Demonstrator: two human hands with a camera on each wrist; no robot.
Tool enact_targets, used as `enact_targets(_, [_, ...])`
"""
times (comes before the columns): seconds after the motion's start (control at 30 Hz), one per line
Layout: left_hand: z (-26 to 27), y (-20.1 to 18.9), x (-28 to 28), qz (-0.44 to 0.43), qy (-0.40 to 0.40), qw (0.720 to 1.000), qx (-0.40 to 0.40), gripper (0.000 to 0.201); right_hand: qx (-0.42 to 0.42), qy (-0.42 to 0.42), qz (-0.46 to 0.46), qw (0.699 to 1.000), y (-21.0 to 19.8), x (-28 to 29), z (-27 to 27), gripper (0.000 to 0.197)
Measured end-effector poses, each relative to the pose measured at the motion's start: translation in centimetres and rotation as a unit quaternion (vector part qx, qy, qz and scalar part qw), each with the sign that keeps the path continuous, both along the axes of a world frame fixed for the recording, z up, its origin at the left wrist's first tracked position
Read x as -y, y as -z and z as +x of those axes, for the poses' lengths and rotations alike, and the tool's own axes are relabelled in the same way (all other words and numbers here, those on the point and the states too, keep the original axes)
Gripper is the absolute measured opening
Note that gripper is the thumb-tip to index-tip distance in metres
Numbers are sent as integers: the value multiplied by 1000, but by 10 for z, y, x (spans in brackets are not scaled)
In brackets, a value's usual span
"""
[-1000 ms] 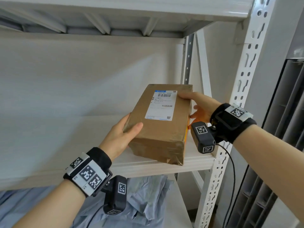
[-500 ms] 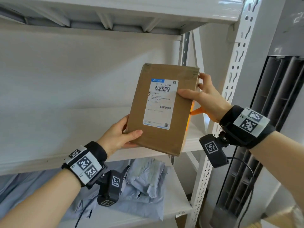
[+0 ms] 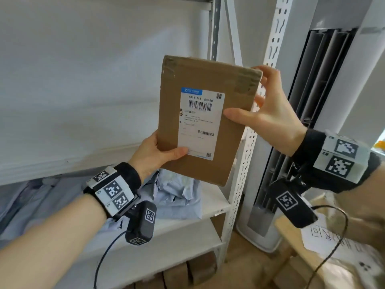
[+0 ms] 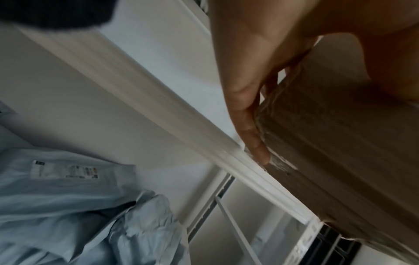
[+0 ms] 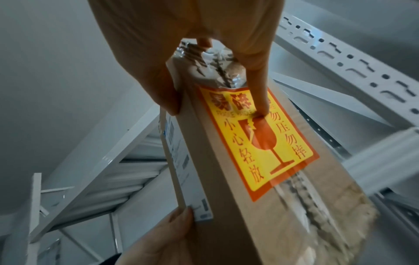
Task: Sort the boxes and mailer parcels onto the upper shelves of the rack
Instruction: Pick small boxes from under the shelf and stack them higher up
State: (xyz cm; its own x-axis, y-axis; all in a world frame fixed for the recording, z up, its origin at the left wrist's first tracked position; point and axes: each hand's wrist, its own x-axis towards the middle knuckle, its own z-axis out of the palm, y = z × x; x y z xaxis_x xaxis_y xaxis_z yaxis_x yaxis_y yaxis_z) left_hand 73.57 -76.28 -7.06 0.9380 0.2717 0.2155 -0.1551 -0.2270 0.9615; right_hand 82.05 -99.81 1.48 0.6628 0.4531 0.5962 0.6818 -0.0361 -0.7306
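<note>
Cardboard box is held upright in the air in front of the white rack, clear of every shelf, its shipping label facing the person. Left hand grips the lower left corner, thumb on the front face, fingers behind. Right hand pinches the right edge, thumb on the label, fingers spread over the side carrying a yellow fragile sticker. Grey mailer parcels lie on the shelf below the box.
</note>
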Motion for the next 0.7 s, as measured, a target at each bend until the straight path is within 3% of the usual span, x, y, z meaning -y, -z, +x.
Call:
enact_targets(0.13, [-16,33,17,4,20,999,-30,77,-37,4,4,999,31,25,-21,69])
enact_targets(0.3, [-30,92,42,2,65,995,-81,68,-130,11,-25,991,93,52,-27,75])
enact_targets(0.47, [-32,169,63,-11,54,984,-172,68,-255,33,-46,965,181,70,-14,81])
enact_targets(0.57, [-30,225,72,4,49,972,-230,58,-329,47,-64,941,239,78,0,85])
enact_targets(0.7, [-19,303,83,42,36,958,-282,54,-408,74,-84,906,332,90,20,77])
